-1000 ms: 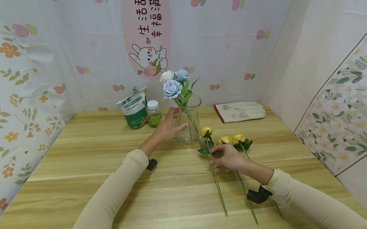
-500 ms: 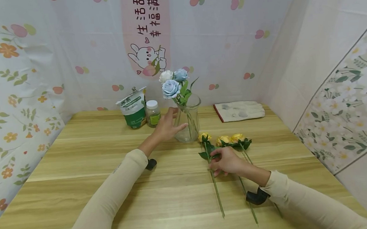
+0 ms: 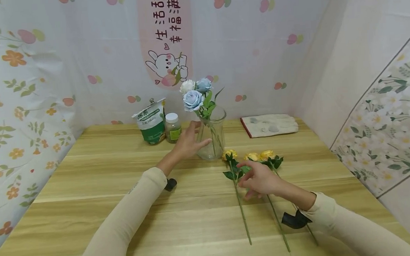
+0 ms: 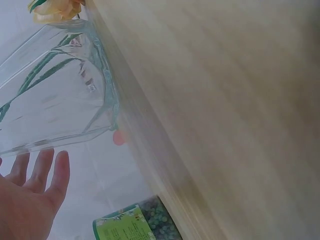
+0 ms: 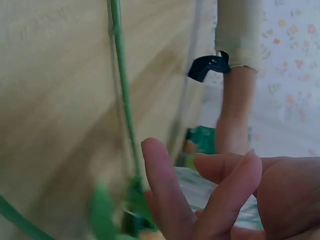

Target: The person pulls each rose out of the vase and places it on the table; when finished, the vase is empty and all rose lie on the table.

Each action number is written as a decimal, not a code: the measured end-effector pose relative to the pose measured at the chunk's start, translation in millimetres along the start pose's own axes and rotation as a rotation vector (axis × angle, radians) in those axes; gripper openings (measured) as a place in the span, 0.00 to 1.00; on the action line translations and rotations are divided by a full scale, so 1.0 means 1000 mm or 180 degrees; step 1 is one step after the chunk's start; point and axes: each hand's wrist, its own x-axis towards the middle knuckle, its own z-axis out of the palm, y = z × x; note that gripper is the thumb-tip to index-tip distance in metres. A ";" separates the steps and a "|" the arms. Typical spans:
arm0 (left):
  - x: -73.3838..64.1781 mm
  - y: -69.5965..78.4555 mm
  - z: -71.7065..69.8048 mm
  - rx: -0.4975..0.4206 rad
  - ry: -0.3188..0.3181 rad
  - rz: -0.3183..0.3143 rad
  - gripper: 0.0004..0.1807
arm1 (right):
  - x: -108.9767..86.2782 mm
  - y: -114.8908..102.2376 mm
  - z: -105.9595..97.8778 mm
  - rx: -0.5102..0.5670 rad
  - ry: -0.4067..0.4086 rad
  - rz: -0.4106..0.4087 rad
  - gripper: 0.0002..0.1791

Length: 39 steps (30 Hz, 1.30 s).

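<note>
A clear glass vase (image 3: 209,151) stands upright toward the back, holding two blue roses and one white rose (image 3: 187,86). My left hand (image 3: 187,143) is at the vase's left side, thumb in front; in the left wrist view its fingers (image 4: 59,175) reach up to the glass wall, fairly straight. A yellow rose (image 3: 229,155) lies right in front of the vase, stem toward me. Just right of that stem hovers my right hand (image 3: 260,179), its fingers loosely bent and nothing between them. Two more yellow roses (image 3: 267,155) lie to its right, their stems partly under my right arm.
Left of the vase stand a white-and-green pouch (image 3: 152,125) and a small white-capped jar (image 3: 173,127). A pale work glove (image 3: 270,125) lies at the back right. Patterned curtains (image 3: 114,63) rise behind and beside the wooden table (image 3: 100,180).
My right hand lowered the nearest yellow rose to the table, let go of its stem and drew slightly right. The left hand has stayed at the vase.
</note>
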 end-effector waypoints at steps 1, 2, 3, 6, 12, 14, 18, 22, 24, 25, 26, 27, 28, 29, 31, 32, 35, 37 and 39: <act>0.000 0.000 0.000 0.0018 0.0008 -0.0013 0.39 | -0.002 -0.003 -0.001 -0.0125 0.0042 -0.0066 0.30; -0.001 0.000 0.000 0.0029 0.0020 -0.0020 0.39 | -0.004 -0.007 -0.003 -0.0219 0.0077 -0.0130 0.29; -0.001 0.000 0.001 0.0040 0.0036 -0.0027 0.39 | -0.005 -0.010 -0.005 -0.0279 0.0091 -0.0195 0.28; -0.001 0.000 0.001 0.0042 0.0056 -0.0015 0.38 | -0.007 -0.018 -0.012 -0.0318 0.0123 -0.0313 0.24; -0.001 -0.001 0.003 0.0009 -0.0002 0.0006 0.39 | -0.003 -0.024 -0.025 -0.0111 0.0141 -0.0356 0.21; -0.001 -0.001 0.003 0.0007 0.0000 -0.0003 0.39 | 0.001 -0.025 -0.027 -0.0124 0.0163 -0.0378 0.20; -0.002 -0.002 0.004 -0.0012 0.0048 0.0003 0.39 | 0.009 -0.027 -0.030 -0.0214 0.0273 -0.0376 0.18; -0.001 -0.001 0.005 -0.0059 0.0088 0.0026 0.39 | 0.016 -0.031 -0.033 -0.0222 0.0369 -0.0406 0.18; -0.001 -0.002 0.006 -0.0061 0.0108 0.0030 0.39 | 0.020 -0.034 -0.034 -0.0243 0.0436 -0.0481 0.18; -0.001 -0.002 0.006 -0.0059 0.0115 0.0028 0.39 | 0.022 -0.036 -0.034 -0.0252 0.0473 -0.0533 0.18; -0.001 -0.002 0.006 -0.0060 0.0119 0.0021 0.38 | 0.024 -0.038 -0.034 -0.0256 0.0511 -0.0578 0.17; -0.001 -0.002 0.006 -0.0062 0.0122 0.0015 0.38 | 0.026 -0.041 -0.035 -0.0275 0.0555 -0.0639 0.17; -0.001 -0.002 0.006 -0.0061 0.0123 0.0009 0.38 | 0.029 -0.043 -0.035 -0.0306 0.0605 -0.0696 0.16; -0.001 -0.001 0.006 -0.0070 0.0127 0.0003 0.38 | 0.031 -0.045 -0.036 -0.0330 0.0651 -0.0771 0.15; -0.002 -0.001 0.005 -0.0087 0.0131 -0.0008 0.39 | 0.036 -0.050 -0.036 -0.0366 0.0729 -0.0856 0.14; -0.001 0.000 0.005 -0.0095 0.0133 -0.0013 0.38 | 0.038 -0.052 -0.037 -0.0380 0.0759 -0.0873 0.14; -0.001 0.000 0.004 -0.0116 0.0116 -0.0022 0.38 | 0.045 -0.057 -0.037 -0.0398 0.0829 -0.0886 0.14; -0.001 0.000 0.004 -0.0117 0.0096 -0.0032 0.38 | 0.049 -0.060 -0.038 -0.0387 0.0869 -0.0870 0.13; 0.000 0.000 0.004 -0.0121 0.0075 -0.0042 0.38 | 0.052 -0.064 -0.038 -0.0371 0.0912 -0.0890 0.13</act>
